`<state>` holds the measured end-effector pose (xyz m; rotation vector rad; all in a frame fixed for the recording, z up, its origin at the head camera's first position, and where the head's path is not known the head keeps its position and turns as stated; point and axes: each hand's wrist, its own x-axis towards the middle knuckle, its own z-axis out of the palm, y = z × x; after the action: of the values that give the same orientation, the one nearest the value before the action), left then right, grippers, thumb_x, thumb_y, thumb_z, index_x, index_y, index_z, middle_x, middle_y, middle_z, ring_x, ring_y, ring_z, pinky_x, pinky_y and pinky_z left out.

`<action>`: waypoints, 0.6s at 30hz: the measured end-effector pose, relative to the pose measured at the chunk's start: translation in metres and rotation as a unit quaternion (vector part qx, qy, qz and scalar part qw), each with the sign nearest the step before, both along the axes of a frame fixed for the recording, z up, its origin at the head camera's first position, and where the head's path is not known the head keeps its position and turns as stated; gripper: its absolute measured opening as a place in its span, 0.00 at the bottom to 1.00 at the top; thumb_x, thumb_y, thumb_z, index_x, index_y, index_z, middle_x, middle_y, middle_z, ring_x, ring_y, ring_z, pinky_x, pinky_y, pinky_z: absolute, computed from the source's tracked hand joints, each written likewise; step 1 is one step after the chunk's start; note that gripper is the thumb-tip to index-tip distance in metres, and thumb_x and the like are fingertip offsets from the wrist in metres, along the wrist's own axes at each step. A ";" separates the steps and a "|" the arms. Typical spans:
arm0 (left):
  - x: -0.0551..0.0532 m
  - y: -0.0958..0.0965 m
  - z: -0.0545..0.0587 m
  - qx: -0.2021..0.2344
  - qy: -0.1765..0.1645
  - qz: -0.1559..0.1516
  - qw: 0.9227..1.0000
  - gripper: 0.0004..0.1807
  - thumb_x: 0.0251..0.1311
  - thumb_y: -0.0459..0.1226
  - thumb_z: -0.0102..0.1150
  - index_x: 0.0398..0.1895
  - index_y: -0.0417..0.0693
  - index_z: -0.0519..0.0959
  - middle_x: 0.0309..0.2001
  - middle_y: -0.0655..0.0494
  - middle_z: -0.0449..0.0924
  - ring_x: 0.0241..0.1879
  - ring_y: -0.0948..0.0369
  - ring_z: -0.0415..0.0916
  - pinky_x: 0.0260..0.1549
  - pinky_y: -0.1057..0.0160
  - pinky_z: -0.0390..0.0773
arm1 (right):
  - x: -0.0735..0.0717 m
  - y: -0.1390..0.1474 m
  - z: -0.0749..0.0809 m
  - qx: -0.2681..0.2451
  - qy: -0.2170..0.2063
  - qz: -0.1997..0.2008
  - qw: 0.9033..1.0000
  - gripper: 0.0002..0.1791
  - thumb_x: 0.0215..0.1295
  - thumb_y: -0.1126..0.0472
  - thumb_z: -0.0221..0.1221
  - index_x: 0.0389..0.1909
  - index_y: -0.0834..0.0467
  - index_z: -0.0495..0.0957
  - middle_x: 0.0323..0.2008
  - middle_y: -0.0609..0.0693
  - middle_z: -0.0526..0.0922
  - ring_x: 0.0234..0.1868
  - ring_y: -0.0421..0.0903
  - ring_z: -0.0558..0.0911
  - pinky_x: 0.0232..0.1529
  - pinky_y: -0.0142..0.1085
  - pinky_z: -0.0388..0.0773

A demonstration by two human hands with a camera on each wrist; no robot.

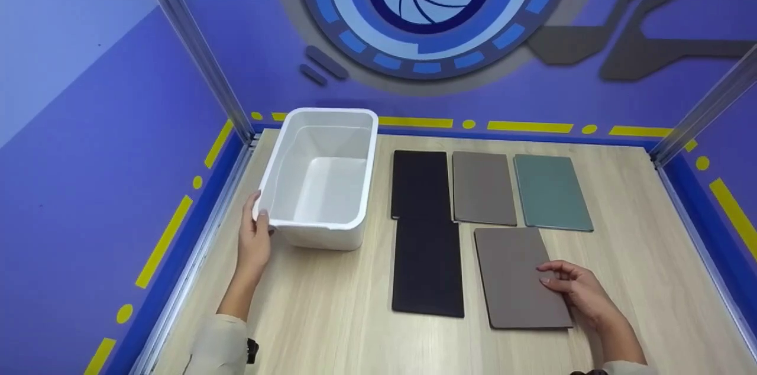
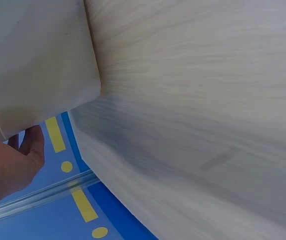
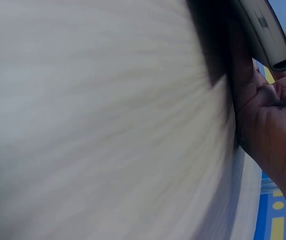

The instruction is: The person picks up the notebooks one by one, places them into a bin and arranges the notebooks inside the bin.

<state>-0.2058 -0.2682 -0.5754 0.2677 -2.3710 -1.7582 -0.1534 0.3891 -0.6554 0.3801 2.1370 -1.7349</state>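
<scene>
Blue-purple wall panels (image 1: 236, 55) with yellow dashes and dots enclose a pale wood-grain tabletop (image 1: 331, 316). On the tabletop's left part, near the back panel, stands a deep white rectangular plastic bin (image 1: 325, 238), open at the top, with nothing lying on its visible floor.

To its right are five flat rectangular notebooks. The nearest one, a grey-brown notebook with a smooth cover (image 1: 514, 277), lies at the front right, apart from the matte black notebook in the front row (image 1: 427, 268) on its left. That black one meets, at its far edge, a second black notebook in the back row (image 1: 421, 184). Just beside the latter come another grey-brown notebook (image 1: 484, 188) and, rightmost, a muted green notebook (image 1: 553, 191).

The right hand (image 1: 582, 292) has its fingers clamped on the right edge of the nearest grey-brown notebook (the right wrist view shows the pale page edges between thumb and fingers). The left hand (image 1: 255, 245) grips the bin's rim at its near left corner, thumb and fingers closed about it. Pale beige sleeves (image 1: 219, 342) cover both forearms, and a small black band (image 1: 252, 351) shows at the left cuff.
</scene>
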 end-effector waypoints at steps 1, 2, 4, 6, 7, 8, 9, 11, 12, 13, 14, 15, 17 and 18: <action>0.000 0.000 -0.001 -0.001 0.003 0.002 1.000 0.30 0.87 0.46 0.35 0.87 0.65 0.51 0.86 0.51 0.52 0.74 0.50 0.66 0.70 0.40 0.71 | 0.000 0.000 0.000 -0.001 0.000 0.000 1.000 0.17 0.70 0.63 0.67 0.59 0.57 0.84 0.33 0.38 0.78 0.38 0.38 0.76 0.42 0.34 0.79; -0.001 0.000 -0.002 -0.002 0.007 0.003 1.000 0.30 0.87 0.45 0.35 0.87 0.65 0.51 0.86 0.51 0.52 0.75 0.50 0.65 0.71 0.40 0.70 | 0.000 0.000 0.000 0.000 0.000 0.000 1.000 0.17 0.70 0.63 0.67 0.59 0.57 0.84 0.33 0.38 0.78 0.38 0.38 0.76 0.42 0.34 0.79; -0.003 0.000 -0.004 -0.003 0.015 0.005 1.000 0.30 0.87 0.45 0.34 0.87 0.63 0.51 0.86 0.51 0.52 0.78 0.50 0.62 0.74 0.41 0.68 | 0.000 0.001 -0.001 0.001 -0.001 0.000 1.000 0.18 0.70 0.63 0.67 0.59 0.57 0.84 0.33 0.38 0.77 0.37 0.38 0.75 0.41 0.34 0.79; -0.005 0.000 -0.006 -0.001 0.022 0.005 1.000 0.29 0.87 0.44 0.34 0.87 0.60 0.52 0.87 0.50 0.51 0.81 0.49 0.58 0.77 0.41 0.65 | 0.000 0.001 -0.001 0.002 0.000 0.000 1.000 0.18 0.71 0.63 0.67 0.60 0.58 0.84 0.34 0.38 0.77 0.38 0.38 0.75 0.42 0.34 0.78; -0.006 0.001 -0.006 0.000 0.026 0.005 1.000 0.29 0.87 0.43 0.34 0.87 0.59 0.52 0.87 0.49 0.51 0.83 0.49 0.56 0.78 0.41 0.63 | 0.000 0.001 -0.002 0.002 0.001 -0.001 1.000 0.18 0.71 0.63 0.67 0.60 0.58 0.84 0.34 0.38 0.77 0.39 0.38 0.74 0.43 0.34 0.78; -0.006 0.001 -0.007 0.002 0.029 0.006 1.000 0.29 0.87 0.42 0.34 0.87 0.58 0.52 0.86 0.48 0.52 0.83 0.49 0.56 0.78 0.41 0.62 | 0.000 0.001 -0.002 0.003 0.002 0.000 1.000 0.18 0.71 0.63 0.67 0.60 0.58 0.83 0.35 0.38 0.77 0.40 0.38 0.74 0.43 0.33 0.78; -0.007 0.001 -0.007 0.003 0.031 0.007 0.999 0.29 0.87 0.42 0.34 0.86 0.57 0.53 0.86 0.48 0.52 0.83 0.48 0.55 0.78 0.41 0.62 | 0.000 0.001 -0.002 0.004 0.003 0.000 1.000 0.18 0.71 0.63 0.67 0.60 0.59 0.83 0.35 0.39 0.77 0.40 0.38 0.73 0.43 0.33 0.77; -0.007 0.002 -0.008 0.008 0.032 0.010 0.999 0.29 0.87 0.42 0.34 0.86 0.56 0.53 0.86 0.47 0.52 0.83 0.48 0.56 0.78 0.40 0.62 | 0.000 0.001 -0.003 0.004 0.005 0.001 1.000 0.19 0.71 0.64 0.66 0.61 0.60 0.83 0.36 0.39 0.77 0.41 0.38 0.73 0.44 0.33 0.77; -0.007 0.002 -0.009 0.010 0.033 0.012 0.999 0.29 0.87 0.42 0.34 0.86 0.56 0.53 0.86 0.48 0.52 0.83 0.48 0.56 0.78 0.40 0.62 | 0.000 0.001 -0.003 0.005 0.005 0.001 1.000 0.19 0.71 0.64 0.66 0.61 0.60 0.83 0.36 0.39 0.78 0.41 0.38 0.72 0.44 0.33 0.77; -0.007 0.002 -0.009 0.013 0.032 0.013 0.999 0.29 0.87 0.42 0.34 0.86 0.56 0.52 0.85 0.47 0.53 0.82 0.48 0.57 0.77 0.41 0.63 | 0.000 0.001 -0.003 0.005 0.005 0.000 1.000 0.19 0.71 0.64 0.66 0.61 0.60 0.82 0.36 0.39 0.78 0.41 0.38 0.72 0.44 0.33 0.77; -0.006 0.002 -0.009 0.016 0.031 0.013 0.999 0.29 0.87 0.42 0.33 0.86 0.57 0.52 0.85 0.47 0.54 0.81 0.47 0.58 0.76 0.40 0.64 | 0.000 0.001 -0.003 0.006 0.004 0.000 1.000 0.19 0.71 0.64 0.66 0.61 0.60 0.82 0.37 0.38 0.79 0.41 0.38 0.73 0.44 0.32 0.77; -0.006 0.003 -0.010 0.019 0.029 0.013 0.999 0.29 0.87 0.42 0.33 0.87 0.57 0.51 0.85 0.47 0.54 0.81 0.47 0.59 0.75 0.40 0.66 | 0.000 0.001 -0.003 0.007 0.002 0.000 1.000 0.19 0.71 0.64 0.66 0.61 0.60 0.82 0.38 0.38 0.80 0.42 0.38 0.73 0.45 0.32 0.77; -0.005 0.003 -0.010 0.029 0.028 0.011 0.999 0.29 0.87 0.43 0.33 0.87 0.59 0.51 0.84 0.47 0.54 0.79 0.46 0.61 0.72 0.38 0.68 | 0.000 0.000 -0.003 0.011 -0.001 0.001 1.000 0.19 0.72 0.63 0.66 0.62 0.59 0.83 0.41 0.38 0.81 0.44 0.38 0.73 0.47 0.32 0.77; -0.004 0.003 -0.009 0.032 0.025 0.010 0.999 0.29 0.87 0.44 0.32 0.87 0.60 0.50 0.83 0.47 0.55 0.78 0.46 0.62 0.70 0.39 0.69 | 0.000 0.000 -0.003 0.014 -0.003 0.001 1.000 0.19 0.72 0.63 0.66 0.62 0.59 0.83 0.41 0.38 0.81 0.44 0.39 0.72 0.47 0.32 0.76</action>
<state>-0.2100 -0.2652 -0.5846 0.2521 -2.2724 -1.8126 -0.1534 0.3893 -0.6588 0.3899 2.1578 -1.7028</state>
